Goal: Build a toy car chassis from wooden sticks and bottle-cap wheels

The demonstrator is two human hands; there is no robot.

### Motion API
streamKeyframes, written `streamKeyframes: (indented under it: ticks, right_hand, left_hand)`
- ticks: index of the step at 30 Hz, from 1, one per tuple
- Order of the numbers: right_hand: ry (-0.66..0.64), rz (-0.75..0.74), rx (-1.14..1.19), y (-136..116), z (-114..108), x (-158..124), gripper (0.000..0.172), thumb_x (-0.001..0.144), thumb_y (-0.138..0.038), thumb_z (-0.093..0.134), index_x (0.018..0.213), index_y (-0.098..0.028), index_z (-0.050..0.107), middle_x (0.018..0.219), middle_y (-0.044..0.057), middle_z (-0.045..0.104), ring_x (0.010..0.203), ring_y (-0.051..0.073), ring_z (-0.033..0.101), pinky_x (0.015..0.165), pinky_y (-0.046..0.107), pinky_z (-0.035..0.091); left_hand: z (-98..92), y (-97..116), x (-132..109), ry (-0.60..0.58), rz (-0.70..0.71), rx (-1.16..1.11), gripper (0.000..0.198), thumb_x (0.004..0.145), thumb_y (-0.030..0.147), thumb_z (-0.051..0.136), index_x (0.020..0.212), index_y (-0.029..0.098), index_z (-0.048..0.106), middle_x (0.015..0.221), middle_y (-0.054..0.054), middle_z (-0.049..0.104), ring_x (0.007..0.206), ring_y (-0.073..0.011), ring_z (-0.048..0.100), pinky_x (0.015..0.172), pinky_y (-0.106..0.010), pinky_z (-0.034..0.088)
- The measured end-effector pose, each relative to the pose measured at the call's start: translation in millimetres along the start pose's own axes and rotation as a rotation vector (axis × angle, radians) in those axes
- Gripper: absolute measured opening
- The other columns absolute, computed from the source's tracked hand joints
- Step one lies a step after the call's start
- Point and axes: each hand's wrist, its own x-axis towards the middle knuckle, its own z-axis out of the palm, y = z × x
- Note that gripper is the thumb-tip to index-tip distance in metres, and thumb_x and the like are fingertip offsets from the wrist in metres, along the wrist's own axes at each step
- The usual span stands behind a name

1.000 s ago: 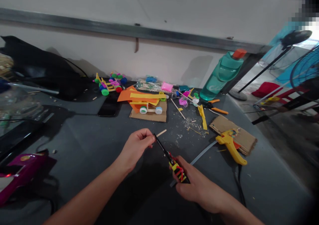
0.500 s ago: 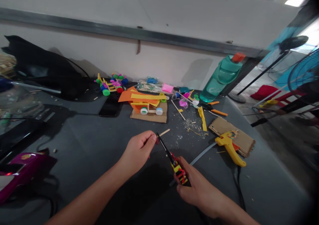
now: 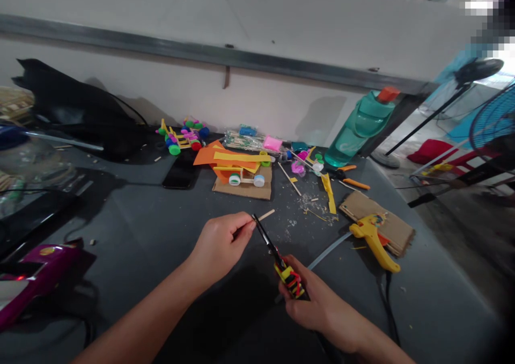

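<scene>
My left hand (image 3: 223, 243) is closed in a pinch on one end of a short, thin wooden stick (image 3: 266, 214), whose other end points up and right. My right hand (image 3: 308, 297) is wrapped around a tool with a yellow, black and red handle (image 3: 290, 281) and a long, narrow dark front part. The tool's tip crosses the stick beside my left fingertips; whether it touches the stick I cannot tell. Beyond my hands, a small wheeled frame with bottle-cap wheels (image 3: 258, 180) rests on cardboard (image 3: 245, 190), beside orange and yellow sheets (image 3: 207, 155).
On the right lie a yellow glue gun (image 3: 374, 240), a cardboard piece (image 3: 396, 228) and orange-handled pliers (image 3: 357, 183). A green bottle (image 3: 358, 128) stands by the wall. A phone (image 3: 179, 173), bright small parts and scraps lie at the back; a purple device (image 3: 44, 267) is left.
The view has shifted slightly. My hands keep almost the same pose, with the stick and the tool still together.
</scene>
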Motion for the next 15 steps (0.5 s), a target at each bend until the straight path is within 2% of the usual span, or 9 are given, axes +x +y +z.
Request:
streamKeyframes:
  ticks: [8, 15]
  right_hand:
    - [-0.022, 0.011, 0.070, 1.0, -1.8, -0.3, 0.028, 0.062, -0.011, 0.052, 0.088, -0.018, 0.048, 0.076, -0.003, 0.043, 0.066, 0.010, 0.038, 0.060, 0.021, 0.033]
    - [0.001, 0.029, 0.069, 6.5, 0.6, -0.9, 0.028, 0.063, -0.008, 0.051, 0.088, -0.019, 0.049, 0.076, -0.003, 0.044, 0.067, 0.010, 0.039, 0.063, 0.021, 0.035]
  left_hand:
    - [-0.4, -1.3, 0.2, 0.013, 0.126, 0.196, 0.024, 0.089, 0.025, 0.043, 0.068, 0.020, 0.054, 0.060, 0.002, 0.051, 0.057, -0.0122, 0.046, 0.056, -0.024, 0.029]
    - [1.5, -1.9, -3.4, 0.043, 0.181, 0.292, 0.021, 0.088, 0.024, 0.043, 0.074, 0.020, 0.058, 0.066, -0.001, 0.056, 0.063, -0.0140, 0.051, 0.061, -0.025, 0.032]
